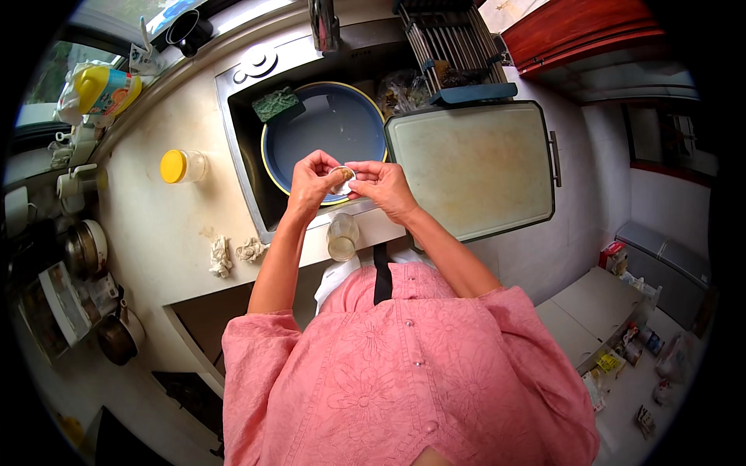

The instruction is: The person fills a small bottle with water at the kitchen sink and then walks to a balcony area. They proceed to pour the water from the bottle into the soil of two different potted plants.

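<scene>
Between the fingers of both hands is a small round white lid (pixel 342 179) with a brownish patch on it. My left hand (pixel 315 180) grips its left side and my right hand (pixel 377 185) its right side. Both hands are over the near rim of a blue basin (pixel 332 128) with a yellow edge, which sits in the sink and appears to hold water. Just below the hands, an open glass jar (pixel 342 237) is on the sink's front ledge. A clear jar with a yellow lid (pixel 173 166) lies or stands on the counter to the left.
A green scouring pad (pixel 275 104) rests at the basin's rim. Right of the sink is a large cutting board (pixel 472 169), with a metal rack (pixel 454 46) behind it. Two crumpled cloths (pixel 220 256) lie on the left counter. The faucet (pixel 323 26) rises behind the basin.
</scene>
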The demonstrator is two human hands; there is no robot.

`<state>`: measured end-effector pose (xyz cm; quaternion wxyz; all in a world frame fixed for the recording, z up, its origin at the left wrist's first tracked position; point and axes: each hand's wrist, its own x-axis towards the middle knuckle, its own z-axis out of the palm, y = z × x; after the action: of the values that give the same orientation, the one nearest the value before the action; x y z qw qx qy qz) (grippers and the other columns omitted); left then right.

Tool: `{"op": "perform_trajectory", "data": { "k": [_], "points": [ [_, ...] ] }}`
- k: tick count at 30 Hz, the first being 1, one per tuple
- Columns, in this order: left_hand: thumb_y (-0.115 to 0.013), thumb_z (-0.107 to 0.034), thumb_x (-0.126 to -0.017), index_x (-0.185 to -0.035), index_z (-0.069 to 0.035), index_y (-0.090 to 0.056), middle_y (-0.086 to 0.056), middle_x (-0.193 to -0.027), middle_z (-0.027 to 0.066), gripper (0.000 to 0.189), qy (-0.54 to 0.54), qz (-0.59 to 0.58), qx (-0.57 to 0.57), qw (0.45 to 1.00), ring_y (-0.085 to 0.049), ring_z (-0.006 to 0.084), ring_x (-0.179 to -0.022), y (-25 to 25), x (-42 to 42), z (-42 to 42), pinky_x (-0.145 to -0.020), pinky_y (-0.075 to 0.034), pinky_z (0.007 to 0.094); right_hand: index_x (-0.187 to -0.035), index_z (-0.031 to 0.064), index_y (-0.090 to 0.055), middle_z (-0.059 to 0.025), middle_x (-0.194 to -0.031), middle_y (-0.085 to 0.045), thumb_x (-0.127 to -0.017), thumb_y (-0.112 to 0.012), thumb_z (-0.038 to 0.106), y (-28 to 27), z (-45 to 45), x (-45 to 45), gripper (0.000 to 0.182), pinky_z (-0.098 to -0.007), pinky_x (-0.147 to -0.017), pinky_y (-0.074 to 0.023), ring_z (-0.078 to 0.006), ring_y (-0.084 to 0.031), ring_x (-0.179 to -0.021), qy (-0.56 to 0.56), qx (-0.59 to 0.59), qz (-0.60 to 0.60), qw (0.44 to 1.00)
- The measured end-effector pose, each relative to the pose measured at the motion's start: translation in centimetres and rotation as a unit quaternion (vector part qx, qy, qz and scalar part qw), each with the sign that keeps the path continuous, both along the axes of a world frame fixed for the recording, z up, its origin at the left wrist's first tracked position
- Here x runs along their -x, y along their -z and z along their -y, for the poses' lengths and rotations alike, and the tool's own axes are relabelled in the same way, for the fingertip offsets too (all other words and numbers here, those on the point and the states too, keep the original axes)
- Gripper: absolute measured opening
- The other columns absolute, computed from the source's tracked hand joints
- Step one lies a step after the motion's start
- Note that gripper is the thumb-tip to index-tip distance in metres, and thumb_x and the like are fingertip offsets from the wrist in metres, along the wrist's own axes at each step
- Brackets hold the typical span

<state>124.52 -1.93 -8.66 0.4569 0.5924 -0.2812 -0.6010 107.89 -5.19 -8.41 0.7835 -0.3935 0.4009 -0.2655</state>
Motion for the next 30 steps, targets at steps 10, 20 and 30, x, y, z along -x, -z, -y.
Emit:
{"op": "perform_trajectory", "data": {
  "k": [10,20,30],
  "points": [
    [-0.068,-0.007,-0.08,-0.089,-0.002,-0.061,-0.062,-0.076,0.0016,0.013,-0.012,0.0,-0.014,1.0,-0.054,0.0052,-0.063,-1.2,-0.4,-0.7,-0.054,-0.043,0.0171,-0.113,-0.0067,-0.058,-0.0101,-0.092,-0.066,-0.08,-0.065,-0.001,-0.4,0.8,0.4,0.035,-0.0216,-0.068,-0.0543,-0.0127,-0.065,-0.074,-0.019,-0.002,0.004,1.0],
    [-0.068,-0.011,-0.082,-0.094,-0.002,-0.061,-0.062,-0.082,0.002,0.016,-0.053,-0.061,-0.02,0.997,-0.055,0.0054,-0.065,-1.4,-0.6,-2.0,-0.054,-0.044,0.0166,-0.113,-0.0061,-0.058,-0.0097,-0.091,-0.066,-0.079,-0.066,0.0,-0.8,0.5,0.4,0.035,-0.0208,-0.068,-0.0539,-0.0125,-0.065,-0.073,-0.017,-0.001,0.004,1.0],
    [-0.066,-0.014,-0.084,-0.095,-0.003,-0.06,-0.061,-0.089,0.0029,0.017,-0.081,-0.105,-0.038,0.99,-0.056,0.0078,-0.072,-1.2,-0.9,-2.5,-0.055,-0.046,0.0189,-0.115,-0.006,-0.056,-0.0111,-0.094,-0.066,-0.081,-0.064,0.0,-0.9,0.0,0.0,0.035,-0.0219,-0.069,-0.0545,-0.0125,-0.065,-0.075,-0.004,-0.007,0.009,1.0]
  ]
}}
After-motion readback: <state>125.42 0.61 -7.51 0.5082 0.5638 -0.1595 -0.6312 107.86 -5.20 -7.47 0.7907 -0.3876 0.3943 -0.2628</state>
